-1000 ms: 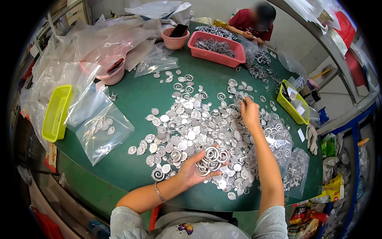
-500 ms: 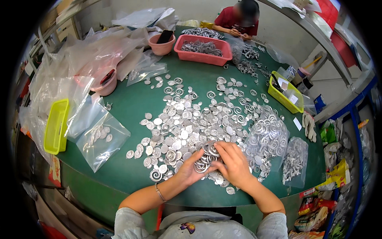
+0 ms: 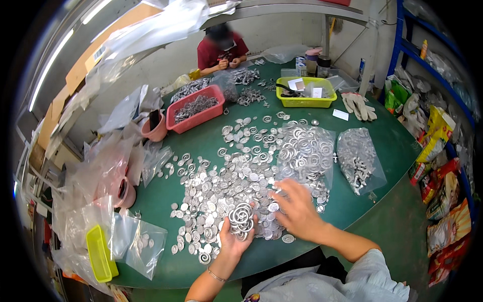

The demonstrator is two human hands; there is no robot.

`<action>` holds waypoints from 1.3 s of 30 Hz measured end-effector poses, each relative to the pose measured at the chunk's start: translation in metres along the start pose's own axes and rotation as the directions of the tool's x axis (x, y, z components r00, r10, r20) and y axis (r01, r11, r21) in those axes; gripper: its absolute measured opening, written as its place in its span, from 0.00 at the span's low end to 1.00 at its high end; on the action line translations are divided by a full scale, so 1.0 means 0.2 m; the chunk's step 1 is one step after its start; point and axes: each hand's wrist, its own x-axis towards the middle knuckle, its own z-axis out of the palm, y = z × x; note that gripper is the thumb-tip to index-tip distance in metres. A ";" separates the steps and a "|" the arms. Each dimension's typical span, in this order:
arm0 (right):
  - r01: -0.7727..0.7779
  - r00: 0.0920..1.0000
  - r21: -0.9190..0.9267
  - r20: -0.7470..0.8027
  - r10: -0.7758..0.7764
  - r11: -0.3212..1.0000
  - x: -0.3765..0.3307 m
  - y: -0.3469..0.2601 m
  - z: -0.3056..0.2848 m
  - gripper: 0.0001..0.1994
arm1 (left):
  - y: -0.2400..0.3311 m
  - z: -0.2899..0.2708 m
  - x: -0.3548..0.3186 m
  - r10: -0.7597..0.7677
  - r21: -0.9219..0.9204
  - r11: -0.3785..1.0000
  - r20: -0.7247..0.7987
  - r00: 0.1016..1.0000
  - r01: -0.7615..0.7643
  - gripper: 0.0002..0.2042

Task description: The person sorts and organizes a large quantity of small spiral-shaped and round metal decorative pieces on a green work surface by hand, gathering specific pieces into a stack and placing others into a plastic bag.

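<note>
A stack of silver spiral pendants rests in my left hand, the thumb and fingers curled around its sides. My right hand is apart from it, somewhat blurred, its fingers spread over the right part of the heap; nothing shows in its grasp. Beneath both hands spreads a broad pile of flat silver oval charms, with some spiral pieces mixed in. Just beyond my right hand lies a clear bag of spiral pendants.
Another clear bag holds small silver parts. On the green table stand a pink tray of metal pieces and a yellow basket beside gloves. Plastic bags crowd the left. Across the table sits a person in dark red.
My right hand has left the spiral pendants and moved right over the pile. The left hand keeps the stack, now more upright. My view has turned to the right.
</note>
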 end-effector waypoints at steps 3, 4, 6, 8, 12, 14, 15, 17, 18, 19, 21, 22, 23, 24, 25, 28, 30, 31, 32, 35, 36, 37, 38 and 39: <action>-0.190 0.971 -0.203 -0.184 0.153 0.961 -0.06 0.15 -0.08 0.27 | -0.07 0.00 0.01 -0.047 0.012 0.999 -0.025 0.999 0.047 0.36; -0.252 0.950 -0.231 -0.242 0.195 0.940 -0.07 0.20 -0.10 0.27 | -0.08 -0.02 0.02 -0.091 -0.007 0.996 -0.032 0.995 0.090 0.36; -0.244 0.953 -0.262 -0.244 0.181 0.934 -0.08 0.32 -0.12 0.26 | -0.16 0.03 0.08 -0.113 0.015 0.993 -0.027 0.993 0.113 0.35; -0.233 0.948 -0.306 -0.284 0.145 0.923 -0.07 0.44 -0.12 0.22 | -0.21 0.04 0.15 -0.184 -0.041 0.982 -0.041 0.982 0.183 0.34; -0.165 0.942 -0.290 -0.331 0.063 0.943 -0.02 0.58 -0.16 0.12 | -0.36 0.05 0.32 -0.280 0.020 0.960 0.055 0.959 0.279 0.32; -0.200 0.926 -0.199 -0.358 0.118 0.959 0.00 0.55 -0.16 0.10 | -0.40 0.05 0.35 -0.293 0.018 0.956 0.068 0.954 0.292 0.32; -0.211 0.918 -0.150 -0.369 0.144 0.966 0.02 0.52 -0.16 0.09 | -0.41 0.05 0.36 -0.303 0.001 0.953 0.053 0.952 0.303 0.31; -0.181 0.892 0.038 -0.414 0.180 0.983 0.00 0.43 -0.17 0.06 | -0.42 0.05 0.36 -0.304 0.012 0.953 0.019 0.953 0.304 0.31; -0.153 0.889 0.204 -0.399 0.225 0.967 -0.05 0.39 -0.14 0.06 | -0.43 0.05 0.36 -0.307 0.016 0.952 0.006 0.952 0.307 0.31; -0.122 0.888 0.367 -0.375 0.267 0.922 -0.09 0.36 -0.11 0.06 | -0.43 0.03 0.35 -0.298 0.008 0.955 -0.005 0.955 0.298 0.31; -0.019 0.930 0.323 -0.341 0.135 0.946 -0.15 0.33 -0.06 0.05 | -0.41 -0.01 0.33 -0.287 -0.013 0.958 -0.029 0.957 0.287 0.32; -0.020 0.956 0.253 -0.277 0.092 0.967 -0.16 0.36 -0.03 0.09 | -0.40 -0.01 0.32 -0.284 -0.005 0.959 0.012 0.959 0.284 0.34; -0.049 0.955 0.167 -0.280 0.095 0.985 -0.16 0.40 0.00 0.10 | -0.40 0.00 0.31 -0.284 -0.022 0.959 0.022 0.959 0.284 0.34; -0.077 0.954 0.081 -0.283 0.097 0.994 -0.15 0.44 0.02 0.11 | -0.39 0.00 0.29 -0.282 -0.038 0.958 0.031 0.959 0.283 0.34; -0.103 0.953 -0.005 -0.285 0.098 0.995 -0.15 0.46 0.04 0.12 | -0.38 0.01 0.28 -0.280 -0.054 0.958 0.040 0.959 0.281 0.34; -0.209 0.959 -0.115 -0.220 0.181 0.971 -0.11 0.47 0.07 0.17 | -0.35 0.00 0.23 -0.212 -0.023 0.977 0.028 0.977 0.213 0.33; -0.244 0.957 -0.257 -0.218 0.190 0.935 -0.06 0.50 0.07 0.17 | -0.35 0.00 0.21 -0.190 -0.019 0.981 0.039 0.981 0.190 0.33; -0.271 0.955 -0.262 -0.194 0.225 0.926 -0.03 0.54 0.09 0.17 | -0.34 0.00 0.21 -0.186 -0.006 0.982 0.035 0.982 0.186 0.33; -0.297 0.951 -0.270 -0.171 0.258 0.916 0.00 0.57 0.10 0.16 | -0.33 0.01 0.20 -0.183 0.009 0.983 0.032 0.983 0.182 0.33; -0.278 0.960 -0.337 -0.063 0.273 0.900 0.00 0.61 0.10 0.14 | -0.31 0.00 0.18 -0.155 0.073 0.985 0.005 0.988 0.154 0.36; -0.298 0.955 -0.339 -0.104 0.279 0.892 0.00 0.62 0.11 0.15 | -0.29 -0.02 0.17 -0.154 0.065 0.986 0.009 0.988 0.153 0.36; -0.318 0.947 -0.341 -0.145 0.285 0.885 0.01 0.62 0.12 0.15 | -0.29 -0.03 0.16 -0.153 0.057 0.987 0.014 0.988 0.152 0.37; -0.339 0.939 -0.348 -0.181 0.292 0.874 0.00 0.63 0.13 0.15 | -0.30 -0.01 0.16 -0.122 0.122 0.985 0.019 0.992 0.119 0.39; -0.332 0.940 -0.350 -0.196 0.278 0.876 0.00 0.65 0.14 0.14 | -0.30 -0.02 0.17 -0.136 0.059 0.989 0.065 0.988 0.133 0.36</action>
